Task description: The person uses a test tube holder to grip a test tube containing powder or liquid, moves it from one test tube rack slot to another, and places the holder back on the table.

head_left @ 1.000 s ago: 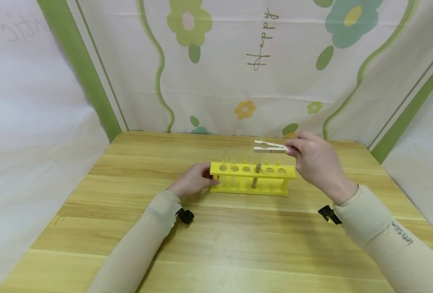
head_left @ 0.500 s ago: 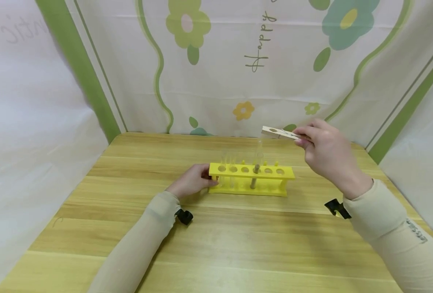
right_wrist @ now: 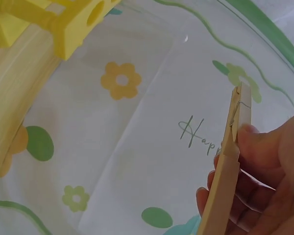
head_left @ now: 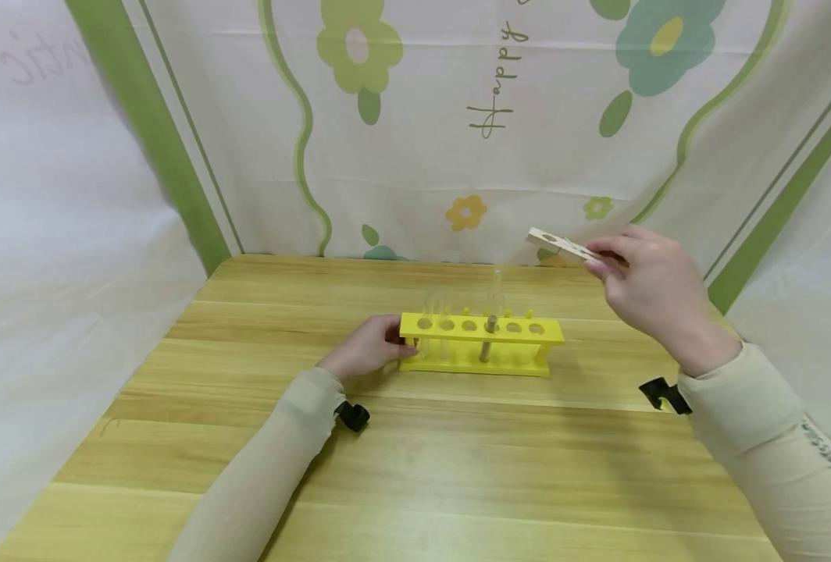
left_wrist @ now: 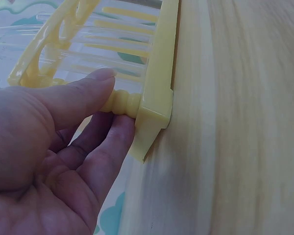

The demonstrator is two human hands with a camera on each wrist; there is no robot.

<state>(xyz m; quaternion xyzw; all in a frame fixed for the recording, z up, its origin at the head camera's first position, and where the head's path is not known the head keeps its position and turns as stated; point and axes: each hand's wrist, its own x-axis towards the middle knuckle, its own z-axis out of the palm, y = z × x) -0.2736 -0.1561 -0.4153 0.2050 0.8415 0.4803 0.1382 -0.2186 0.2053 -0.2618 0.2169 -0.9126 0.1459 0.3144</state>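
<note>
A yellow test tube rack (head_left: 552,333) stands on the table. My left hand (head_left: 366,347) pinches the post at its left end; in the left wrist view the thumb and fingers lie around that ridged post (left_wrist: 120,102). Two clear test tubes (head_left: 427,303) stand in the left holes. Another test tube (head_left: 486,351), with grey-brown contents low down, stands in the fourth hole. Up and to the right of the rack, my right hand (head_left: 658,293) holds a wooden test tube clamp (head_left: 563,246) in the air. The clamp's jaws are together, apart from the tubes.
The wooden table (head_left: 415,460) reaches back to a white curtain (head_left: 401,172) with printed flowers. A black wrist strap piece (head_left: 354,416) sits on the left cuff, another black piece (head_left: 665,396) by the right cuff.
The clamp's jaws have gone from spread to closed, off the tube with the grey-brown contents. My right hand has moved up and right with the clamp. The left hand stays put.
</note>
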